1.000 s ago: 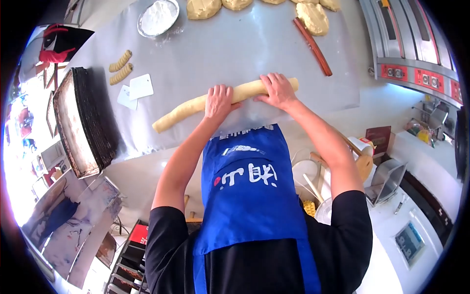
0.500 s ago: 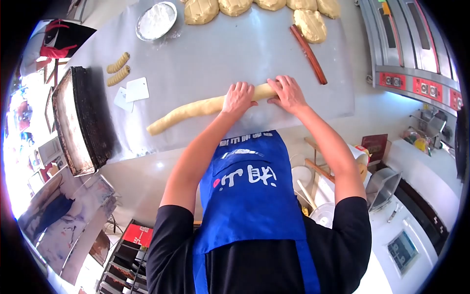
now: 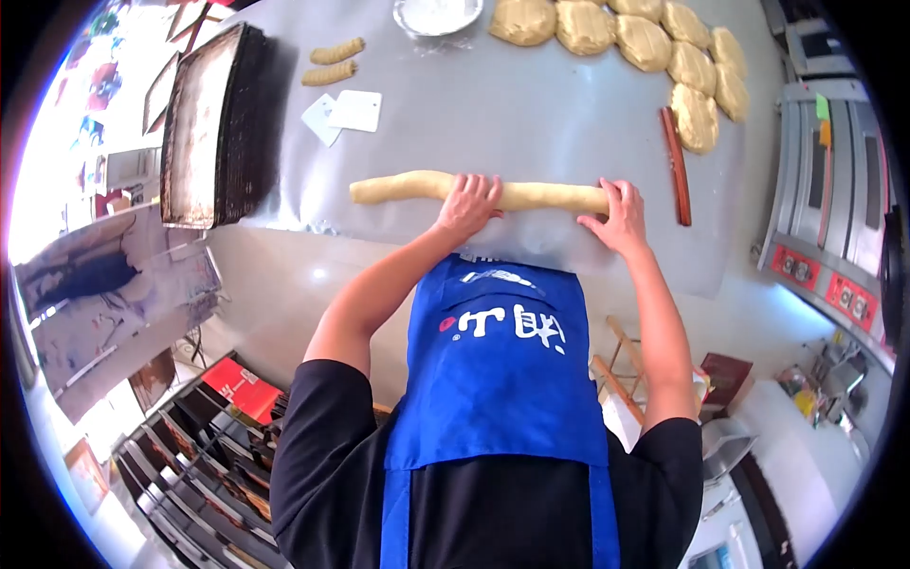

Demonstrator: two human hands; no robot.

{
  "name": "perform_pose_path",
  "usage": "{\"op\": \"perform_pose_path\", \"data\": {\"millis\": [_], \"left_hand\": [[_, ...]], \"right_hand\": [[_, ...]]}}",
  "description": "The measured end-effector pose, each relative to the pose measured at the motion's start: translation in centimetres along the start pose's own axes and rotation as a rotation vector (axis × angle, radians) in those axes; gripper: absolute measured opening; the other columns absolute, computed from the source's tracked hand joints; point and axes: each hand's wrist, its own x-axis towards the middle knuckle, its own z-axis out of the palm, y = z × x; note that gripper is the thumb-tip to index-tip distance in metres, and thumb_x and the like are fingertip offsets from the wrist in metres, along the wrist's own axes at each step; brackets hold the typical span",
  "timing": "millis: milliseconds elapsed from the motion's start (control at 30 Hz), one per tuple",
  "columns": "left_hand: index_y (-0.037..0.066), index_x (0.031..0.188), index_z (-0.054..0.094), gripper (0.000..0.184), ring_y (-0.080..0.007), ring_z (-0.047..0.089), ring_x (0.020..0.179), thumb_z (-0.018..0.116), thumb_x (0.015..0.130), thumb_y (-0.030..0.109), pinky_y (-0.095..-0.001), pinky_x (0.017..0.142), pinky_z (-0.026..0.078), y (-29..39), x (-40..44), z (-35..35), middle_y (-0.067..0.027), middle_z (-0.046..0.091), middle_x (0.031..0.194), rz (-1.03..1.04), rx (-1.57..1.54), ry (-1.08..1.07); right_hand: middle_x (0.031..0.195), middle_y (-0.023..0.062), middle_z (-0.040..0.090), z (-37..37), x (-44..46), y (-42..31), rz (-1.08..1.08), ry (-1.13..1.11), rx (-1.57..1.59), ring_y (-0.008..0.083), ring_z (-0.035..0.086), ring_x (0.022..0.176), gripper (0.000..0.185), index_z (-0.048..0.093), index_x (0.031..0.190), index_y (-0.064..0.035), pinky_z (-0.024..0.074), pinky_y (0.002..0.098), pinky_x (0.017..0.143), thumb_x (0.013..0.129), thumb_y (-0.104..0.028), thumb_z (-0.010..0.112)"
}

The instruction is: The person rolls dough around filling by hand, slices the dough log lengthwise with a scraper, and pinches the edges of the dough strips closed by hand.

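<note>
A long pale dough roll (image 3: 550, 197) lies across the metal table close to its front edge. My left hand (image 3: 469, 206) is curled over the roll's middle, fingers together on top and thumb on the near side. At the roll's right end, my right hand (image 3: 618, 216) has its fingers over the tip and its thumb reaching left on the near side. The roll's left end extends past my left hand, bare and slightly bent. Beyond the right end, a reddish-brown stick (image 3: 677, 171) lies on the table.
Two ridged dough pieces (image 3: 329, 73) and two white cards (image 3: 355, 111) lie at the left, near stacked dark trays (image 3: 232, 133). A bowl of white powder (image 3: 438, 14) and several dough lumps (image 3: 642, 43) are at the back. An oven (image 3: 834, 190) stands at the right.
The view has turned, so the table's things appear shifted right. My hands are farther apart, with my right hand at the roll's end. The roll lies more level across the view.
</note>
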Motion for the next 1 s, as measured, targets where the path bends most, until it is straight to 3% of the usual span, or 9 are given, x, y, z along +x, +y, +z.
{"op": "perform_pose_path", "data": {"millis": [67,133,300,533,667,733,800,867,1000], "left_hand": [[0.005,0.147,0.056,0.094,-0.0293,0.064,0.111,0.08,0.078,0.065,-0.0463,0.101,0.05,-2.1,0.8,-0.1,-0.0112,0.064,0.114,0.015,-0.037,-0.061],[0.005,0.148,0.055,0.095,-0.027,0.063,0.11,0.081,0.079,0.065,-0.0433,0.098,0.051,-5.1,1.7,-2.7,-0.0094,0.064,0.111,0.214,-0.249,-0.172],[0.008,0.116,0.064,0.068,-0.028,0.063,0.113,0.082,0.081,0.064,-0.0417,0.098,0.052,-8.6,-1.6,-1.4,-0.0074,0.065,0.109,0.149,-0.175,-0.118],[0.007,0.118,0.064,0.067,-0.0294,0.062,0.115,0.083,0.081,0.059,-0.044,0.102,0.051,-11.0,-2.9,-3.6,-0.0093,0.064,0.117,0.072,-0.367,-0.126],[0.004,0.134,0.066,0.091,-0.0318,0.059,0.127,0.085,0.074,0.069,-0.0432,0.108,0.049,-11.9,-5.2,-0.8,-0.0142,0.066,0.124,-0.008,-0.151,-0.119],[0.0,0.144,0.057,0.103,-0.0339,0.059,0.126,0.084,0.073,0.07,-0.047,0.108,0.049,-10.5,-6.2,-1.3,-0.0167,0.063,0.127,-0.034,-0.048,-0.032],[0.0,0.143,0.057,0.104,-0.0359,0.058,0.133,0.084,0.072,0.071,-0.0478,0.113,0.047,-10.9,-5.6,-2.4,-0.0196,0.063,0.134,-0.038,-0.066,-0.112],[0.001,0.149,0.053,0.11,-0.0383,0.056,0.14,0.084,0.071,0.072,-0.049,0.117,0.045,-12.4,-3.8,-5.8,-0.0212,0.062,0.142,-0.143,-0.413,-0.462],[0.002,0.161,0.045,0.115,-0.0389,0.051,0.149,0.084,0.076,0.068,-0.0504,0.124,0.041,-12.3,-6.6,-1.3,-0.0204,0.055,0.157,0.021,-0.175,-0.061]], "right_hand": [[0.134,0.0155,0.061,-1.2,0.7,-0.3,0.063,-0.167,-0.084,0.0373,0.056,0.13,0.101,0.055,0.156,-0.004,0.0431,0.0514,0.115,0.08,-0.06,0.092],[0.135,0.0172,0.061,-0.5,1.4,-0.2,0.02,-0.151,-0.151,0.0383,0.056,0.13,0.104,0.053,0.158,-0.0039,0.0418,0.0529,0.116,0.082,-0.066,0.087],[0.134,0.0185,0.062,0.8,2.2,-2.1,0.121,-0.166,-0.096,0.0394,0.057,0.131,0.106,0.049,0.162,-0.0041,0.0411,0.0539,0.117,0.085,-0.069,0.083],[0.134,0.0206,0.064,0.7,4.2,-3.3,0.236,-0.234,-0.192,0.0388,0.062,0.126,0.105,0.048,0.163,-0.0039,0.0406,0.0549,0.117,0.089,-0.072,0.078],[0.137,0.0233,0.065,2.1,5.3,-5.1,0.35,-0.175,-0.22,0.0403,0.062,0.127,0.095,0.052,0.159,-0.0019,0.0416,0.0573,0.116,0.092,-0.065,0.079],[0.137,0.0232,0.066,3.8,6.3,-8.0,-0.007,0.19,-0.176,0.0414,0.062,0.127,0.087,0.055,0.152,0.0006,0.0416,0.0588,0.116,0.092,-0.057,0.081],[0.138,0.0223,0.065,4.9,8.0,-13.8,-0.147,0.226,0.008,0.0423,0.062,0.127,0.083,0.058,0.147,0.002,0.0418,0.0605,0.116,0.09,-0.053,0.083],[0.143,0.0207,0.064,7.1,9.0,-18.7,-0.258,0.164,0.078,0.0425,0.061,0.129,0.084,0.057,0.149,-0.0019,0.0432,0.0607,0.114,0.088,-0.052,0.084],[0.145,0.0192,0.062,12.8,8.1,-22.5,-0.332,0.073,-0.066,0.0403,0.059,0.133,0.085,0.055,0.152,-0.0074,0.0452,0.0573,0.113,0.086,-0.051,0.085]]}}
